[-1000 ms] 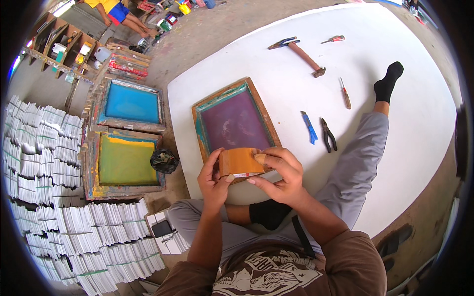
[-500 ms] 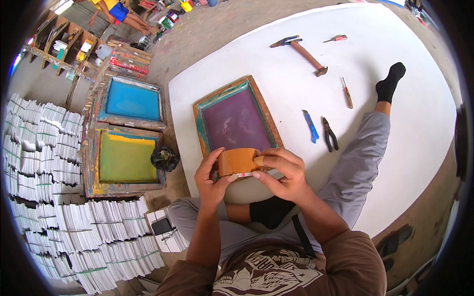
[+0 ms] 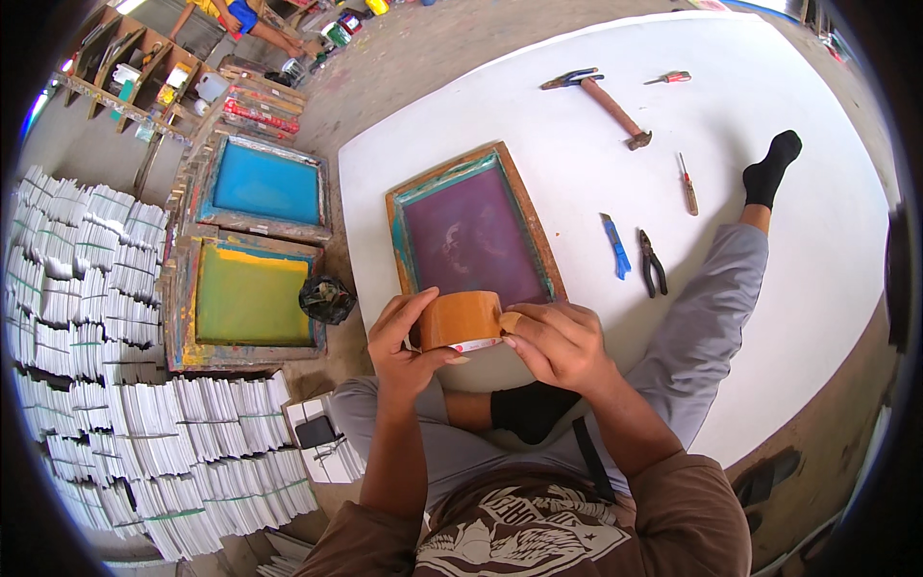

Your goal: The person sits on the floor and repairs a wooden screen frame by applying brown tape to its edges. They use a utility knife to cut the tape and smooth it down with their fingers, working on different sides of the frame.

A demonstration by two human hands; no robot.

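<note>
A roll of brown packing tape (image 3: 461,320) is held up over my lap, near the lower edge of a purple screen printing frame (image 3: 471,231). My left hand (image 3: 400,338) is closed round the roll's left side, fingers behind and thumb underneath. At its right edge, my right hand (image 3: 558,341) pinches the tape between thumb and fingers. The wooden-edged frame lies flat on the white sheet (image 3: 596,173), partly hidden by the roll and my hands.
Right of the frame lie a blue cutter knife (image 3: 615,247), pliers (image 3: 652,263), two screwdrivers (image 3: 687,184) and a hammer (image 3: 616,112). Blue (image 3: 266,183) and yellow-green (image 3: 252,296) screens, a black plastic bag (image 3: 327,299) and bundled paper stacks (image 3: 144,433) are at left. A person stands far left.
The roll has turned slightly and shifted a little left in my hands. My right hand has drawn slightly right at the tape's edge. The whole view has shifted a little.
</note>
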